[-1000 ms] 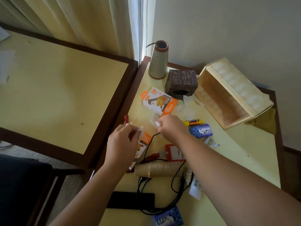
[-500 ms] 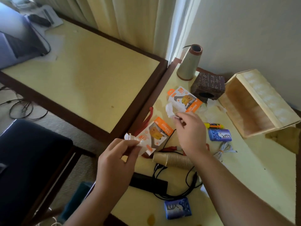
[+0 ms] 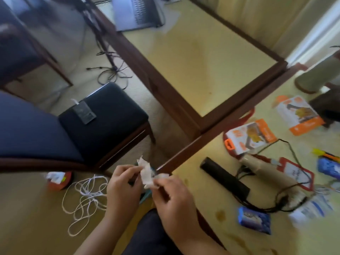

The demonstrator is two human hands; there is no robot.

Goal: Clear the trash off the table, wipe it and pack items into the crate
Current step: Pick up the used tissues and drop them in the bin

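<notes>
Trash-clearing step in hand, by the look of it. Left hand (image 3: 123,183) and right hand (image 3: 172,196) held together off the table's (image 3: 217,192) near corner, each pinching white scraps of wrapper (image 3: 147,174) between thumb and fingertips. Scraps clear of the tabletop, above the floor gap beside the chair (image 3: 36,133). Teal shape just visible beneath the hands; possibly a bin, not confirmed. Clutter left on the table: two orange boxes (image 3: 250,136), paper cup stack (image 3: 257,163), black cables (image 3: 287,197), blue packets (image 3: 254,219). Crate out of view. Wiping not yet begun. Next move likely: release over a confirmed receptacle, then return for remaining trash.
</notes>
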